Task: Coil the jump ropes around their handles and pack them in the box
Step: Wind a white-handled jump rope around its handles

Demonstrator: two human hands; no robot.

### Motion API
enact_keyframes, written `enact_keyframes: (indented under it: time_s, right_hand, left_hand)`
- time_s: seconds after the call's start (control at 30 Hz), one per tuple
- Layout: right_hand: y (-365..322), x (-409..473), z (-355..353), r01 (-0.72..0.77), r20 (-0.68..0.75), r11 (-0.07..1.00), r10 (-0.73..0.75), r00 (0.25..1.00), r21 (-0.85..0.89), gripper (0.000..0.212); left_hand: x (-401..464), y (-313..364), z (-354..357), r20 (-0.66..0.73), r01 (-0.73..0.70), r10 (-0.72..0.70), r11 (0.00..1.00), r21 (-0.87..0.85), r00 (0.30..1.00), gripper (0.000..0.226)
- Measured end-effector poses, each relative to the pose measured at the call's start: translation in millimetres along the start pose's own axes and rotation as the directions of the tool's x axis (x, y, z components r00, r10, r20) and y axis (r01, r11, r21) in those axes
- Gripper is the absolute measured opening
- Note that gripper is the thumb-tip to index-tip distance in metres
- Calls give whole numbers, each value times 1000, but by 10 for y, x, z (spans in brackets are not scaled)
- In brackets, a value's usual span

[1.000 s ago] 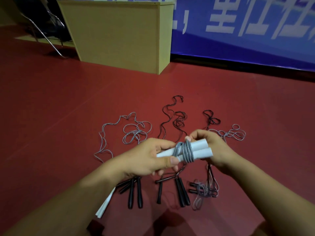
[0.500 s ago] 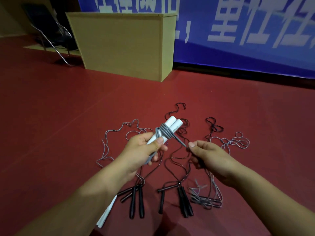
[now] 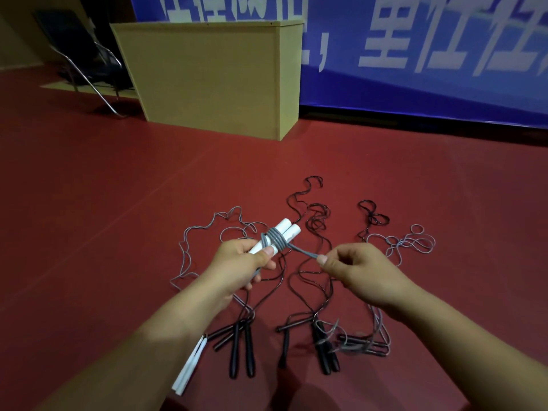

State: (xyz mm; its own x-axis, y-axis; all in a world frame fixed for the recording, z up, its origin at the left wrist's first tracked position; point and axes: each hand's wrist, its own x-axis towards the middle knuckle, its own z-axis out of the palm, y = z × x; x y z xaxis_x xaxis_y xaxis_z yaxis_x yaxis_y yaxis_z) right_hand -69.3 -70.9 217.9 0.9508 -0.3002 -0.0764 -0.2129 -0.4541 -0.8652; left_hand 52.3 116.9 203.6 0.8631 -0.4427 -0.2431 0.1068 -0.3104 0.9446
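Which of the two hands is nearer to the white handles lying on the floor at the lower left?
The left. The left hand, gripping the wrapped white handles, is above and slightly right of the white handles on the floor. The right hand, pinching the grey rope, is farther right.

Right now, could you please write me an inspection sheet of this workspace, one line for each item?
Surface: red floor, no damage seen.
Job's things: white handles with grey rope coiled around them; no packing box identified.
Clutter: loose ropes with black handles and another white pair lying on the floor.
Hands: left hand grips the white handles; right hand pinches the rope's free end.
Cables: nothing seen.
Surroundings: wooden cabinet, blue banner, chair.
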Motion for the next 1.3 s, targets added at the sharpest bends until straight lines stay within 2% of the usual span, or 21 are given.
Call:
enact_keyframes:
  time_s: [0.1, 0.2, 0.37, 0.43, 0.53, 0.6, 0.7, 0.77, 0.87, 0.93, 1.03, 1.1, 1.2, 1.3]
  right_hand:
    - [-32, -29, 34, 60, 70, 996, -56, 996, -65, 26]
    - [-48, -44, 33, 116, 108, 991, -108, 988, -71, 21]
    - [-1, -34, 16, 164, 110, 982, -153, 982, -89, 20]
    - [22, -15, 23, 194, 69, 971, -185, 980, -140, 18]
    - [75, 8, 11, 226, -35, 956, -236, 971, -185, 18]
    - [134, 36, -25, 212, -106, 954, -238, 966, -211, 15]
    - [164, 68, -90, 171, -142, 973, -193, 971, -157, 13]
    - [136, 62, -108, 147, -101, 989, -143, 985, 33, 14]
    - [100, 41, -132, 69, -5, 938, -72, 997, 340, 17]
    - [114, 52, -145, 23, 32, 905, -40, 999, 424, 25]
    - [134, 72, -150, -28, 45, 854, 6, 999, 519, 22]
    - [145, 77, -149, -33, 63, 851, -1, 998, 525, 24]
    - [119, 60, -158, -9, 78, 896, -29, 997, 443, 19]
    - [139, 63, -148, 10, 90, 923, -48, 995, 385, 18]
  left_hand:
    - [9, -20, 11, -6, 11, -11, 992, 124, 1000, 10]
    - [-5, -43, 35, 18, -52, 49, 961, 271, 999, 13]
    - [-41, -107, 58, 165, -106, 27, 863, 493, 986, 23]
    - [-83, -86, 73, 256, -192, 54, 810, 554, 965, 22]
    - [-150, -28, 96, 380, -397, 183, 673, 624, 907, 21]
    - [-204, 11, 98, 444, -493, 247, 619, 611, 861, 23]
    - [-271, 66, 95, 486, -544, 283, 621, 564, 827, 17]
    - [-289, 95, 93, 498, -536, 278, 674, 508, 821, 11]
    - [-304, 126, 85, 537, -508, 252, 760, 405, 805, 7]
    - [-319, 143, 75, 564, -492, 241, 798, 348, 790, 10]
    - [-346, 187, 66, 607, -458, 243, 859, 228, 757, 7]
    - [-364, 219, 64, 625, -425, 242, 891, 159, 742, 8]
    - [-374, 236, 62, 648, -383, 246, 921, 77, 721, 17]
    - [-382, 250, 61, 645, -351, 279, 936, -18, 711, 12]
